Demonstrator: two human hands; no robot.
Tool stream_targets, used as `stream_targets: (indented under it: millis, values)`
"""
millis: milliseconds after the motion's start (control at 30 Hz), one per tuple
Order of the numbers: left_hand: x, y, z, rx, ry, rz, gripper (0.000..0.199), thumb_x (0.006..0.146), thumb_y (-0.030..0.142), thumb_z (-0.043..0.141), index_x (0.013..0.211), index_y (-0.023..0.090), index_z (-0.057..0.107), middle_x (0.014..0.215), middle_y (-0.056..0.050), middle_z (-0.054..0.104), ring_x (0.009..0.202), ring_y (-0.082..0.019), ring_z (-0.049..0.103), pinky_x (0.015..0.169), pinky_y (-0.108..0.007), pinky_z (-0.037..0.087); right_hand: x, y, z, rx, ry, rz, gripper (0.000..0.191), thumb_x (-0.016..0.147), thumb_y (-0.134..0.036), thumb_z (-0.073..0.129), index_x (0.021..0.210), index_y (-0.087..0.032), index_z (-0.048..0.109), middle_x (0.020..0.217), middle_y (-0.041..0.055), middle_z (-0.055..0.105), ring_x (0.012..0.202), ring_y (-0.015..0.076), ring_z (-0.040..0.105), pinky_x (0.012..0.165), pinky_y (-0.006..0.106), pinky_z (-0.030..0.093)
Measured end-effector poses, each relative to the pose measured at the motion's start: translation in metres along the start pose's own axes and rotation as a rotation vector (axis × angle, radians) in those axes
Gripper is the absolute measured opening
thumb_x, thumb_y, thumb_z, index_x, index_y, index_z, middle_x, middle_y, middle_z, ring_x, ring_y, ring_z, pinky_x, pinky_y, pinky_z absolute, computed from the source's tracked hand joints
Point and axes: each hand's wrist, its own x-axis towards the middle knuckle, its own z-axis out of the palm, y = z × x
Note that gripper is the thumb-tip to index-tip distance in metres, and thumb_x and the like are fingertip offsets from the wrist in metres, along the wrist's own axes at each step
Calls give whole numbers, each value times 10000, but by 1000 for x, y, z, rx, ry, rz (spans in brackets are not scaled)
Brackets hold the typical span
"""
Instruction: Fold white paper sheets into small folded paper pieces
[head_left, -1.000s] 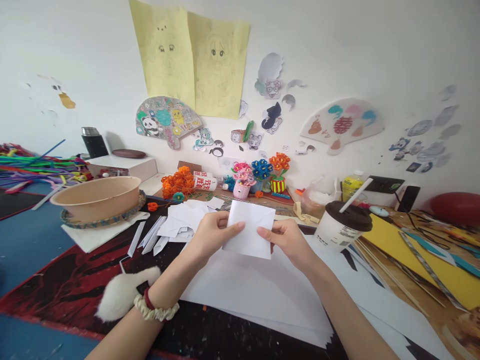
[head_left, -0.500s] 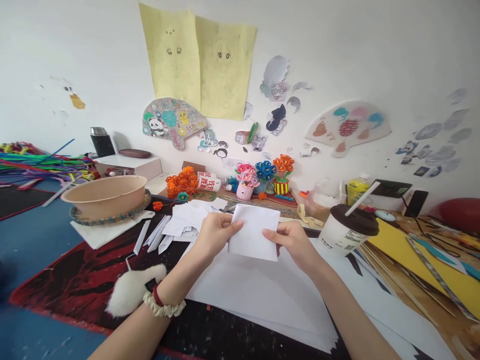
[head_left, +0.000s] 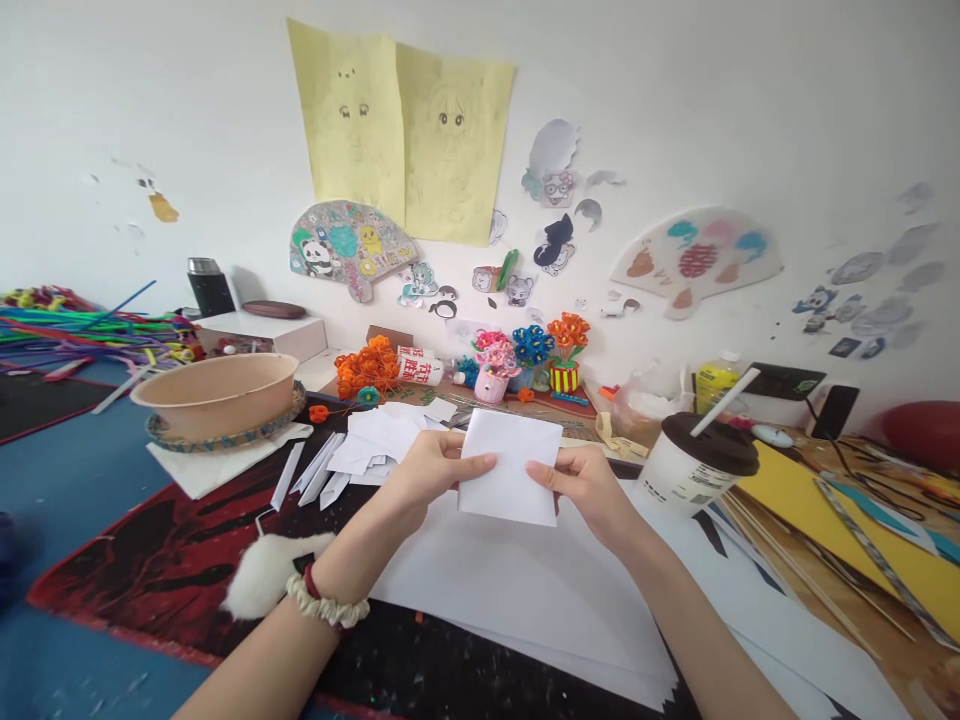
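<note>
A folded white paper [head_left: 511, 490], nearly square, is held up between both hands above the middle of the table. My left hand [head_left: 439, 468] pinches its left edge, thumb flat on the front face and fingers hidden behind. At the right edge my right hand [head_left: 585, 488] grips it the same way, thumb in front. Below lie large white sheets [head_left: 525, 590] on a dark red and black mat [head_left: 127, 570]. Left of the held paper is a pile of white paper pieces [head_left: 382, 432] with several folded strips [head_left: 319, 470] beside it.
A lidded cup with a straw [head_left: 694, 465] stands close to my right hand. To the left are a beige basin [head_left: 217, 390] and a white fluffy object [head_left: 259, 578] near my left forearm. Pipe-cleaner flower pots [head_left: 564, 375] line the wall. Yellow card [head_left: 817, 500] lies at right.
My left thumb has slid slightly further in over the paper's face. Both hands still hold the paper in nearly the same place; the view has shifted a little.
</note>
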Motion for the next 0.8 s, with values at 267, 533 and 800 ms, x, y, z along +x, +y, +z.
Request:
stream_targets:
  millis: [267,533,800]
  values:
    - [2,-8,6,10,154,11,319,551,329,793,751,104,689,703,-80,705,585,-161,622,504,-238,462,-1,4,6,-13,-36,17,376,721,-438,680,509,-137,602,473,13,573,421,115,503,414,234,384]
    - [8,-5,-5,75,254,144,254,631,364,710,618,116,658,542,-11,606,505,-99,521,503,-218,423,2,3,-6,-11,4,-27,349,734,-402,684,503,-146,629,479,11,588,414,105,506,395,219,384]
    - [5,-4,-4,174,190,202,308,624,430,692,699,133,660,613,-22,640,573,-141,567,516,-223,405,2,5,1,19,-27,39,335,714,-429,692,557,-135,653,498,12,593,420,111,499,396,231,385]
